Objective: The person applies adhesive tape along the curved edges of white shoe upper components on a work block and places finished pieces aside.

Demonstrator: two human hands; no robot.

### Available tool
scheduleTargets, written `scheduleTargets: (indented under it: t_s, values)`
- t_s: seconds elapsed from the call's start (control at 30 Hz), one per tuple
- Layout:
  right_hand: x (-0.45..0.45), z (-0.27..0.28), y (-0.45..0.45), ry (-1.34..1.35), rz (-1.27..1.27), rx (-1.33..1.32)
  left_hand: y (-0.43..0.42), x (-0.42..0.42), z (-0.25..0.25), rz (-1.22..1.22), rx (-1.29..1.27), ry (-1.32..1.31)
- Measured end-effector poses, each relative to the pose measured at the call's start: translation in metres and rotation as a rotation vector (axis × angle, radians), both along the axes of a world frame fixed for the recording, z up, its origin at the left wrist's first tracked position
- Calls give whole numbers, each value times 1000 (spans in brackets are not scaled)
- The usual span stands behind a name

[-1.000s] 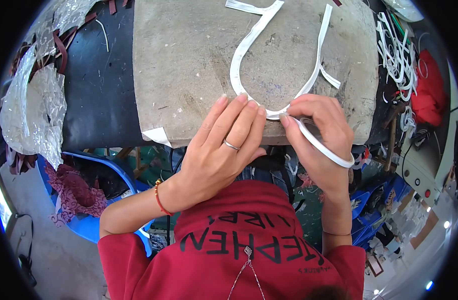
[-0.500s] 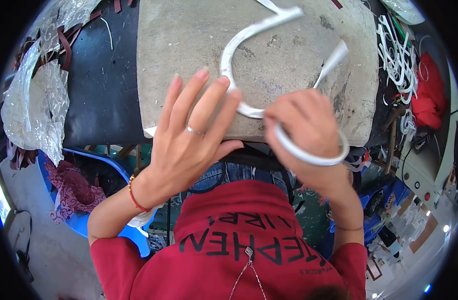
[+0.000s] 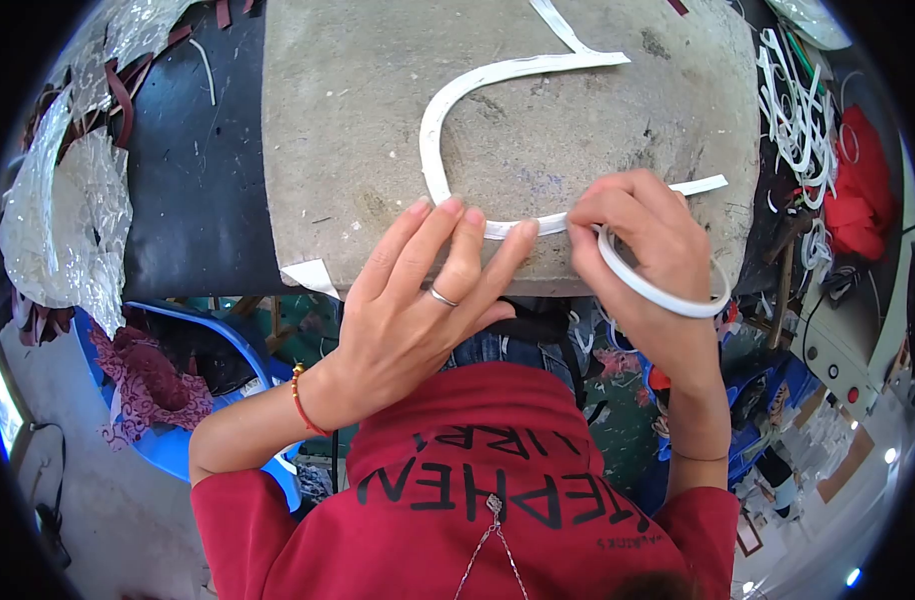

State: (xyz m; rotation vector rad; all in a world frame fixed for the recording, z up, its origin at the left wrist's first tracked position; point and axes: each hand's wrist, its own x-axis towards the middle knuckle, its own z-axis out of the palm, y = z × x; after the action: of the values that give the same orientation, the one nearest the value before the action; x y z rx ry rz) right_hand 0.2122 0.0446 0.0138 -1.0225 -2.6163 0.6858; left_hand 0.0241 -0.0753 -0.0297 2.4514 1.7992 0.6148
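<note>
A curved white strip [image 3: 430, 130] lies on the grey board [image 3: 348, 120], bending round to the board's near edge. My left hand [image 3: 408, 300] rests with spread fingers, its fingertips on the near part of the strip. To the right, my right hand [image 3: 648, 265] is closed, with thumb and fingers pinching the strip at its near right section. A loop of narrow white band [image 3: 668, 300] hangs from this hand and curls round beneath the palm. A short strip end [image 3: 703, 186] sticks out beyond its knuckles.
Clear plastic sheeting [image 3: 73, 220] lies at the left over a black surface [image 3: 193, 190]. A blue chair [image 3: 168, 455] with patterned cloth is below it. White strips [image 3: 798, 120] and red cloth [image 3: 858, 180] are at the right.
The curved strip has turned clockwise on the board. My left hand lifted off, then came back down on it. My right hand has moved slightly right with the band loop.
</note>
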Motion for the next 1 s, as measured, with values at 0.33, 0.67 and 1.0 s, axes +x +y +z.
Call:
scheduleTargets:
  t_s: [0.33,0.67,1.0]
  values:
    - [44,5,29,233,-291,-410,5,2,20,-6,-129,114]
    - [49,4,39,105,-143,-216,43,68,27,-199,-261,-132]
    - [70,0,58,92,-159,-121,78,76,29,-179,-191,21]
